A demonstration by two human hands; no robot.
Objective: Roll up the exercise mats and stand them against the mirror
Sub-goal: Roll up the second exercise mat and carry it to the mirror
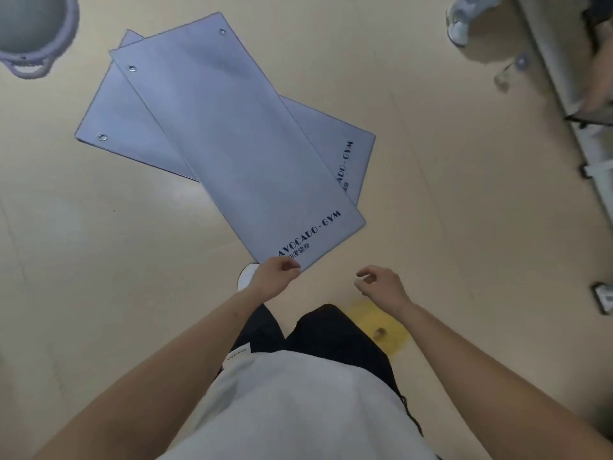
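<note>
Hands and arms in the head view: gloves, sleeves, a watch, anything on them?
Nothing worn on either. The left hand and right hand are bare, no gloves, rings or watch visible. Both forearms are uncovered up to the frame edge, so no sleeves show. Below them are a white top and black trousers.

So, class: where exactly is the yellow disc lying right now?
In the head view, the yellow disc lies on the floor at lower centre-right, beneath the right hand and beside the person's dark trouser leg.

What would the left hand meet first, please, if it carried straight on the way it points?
Probably the near printed end of the top mat, which lies right ahead of the left hand; how high the hand is above it is unclear.
</note>
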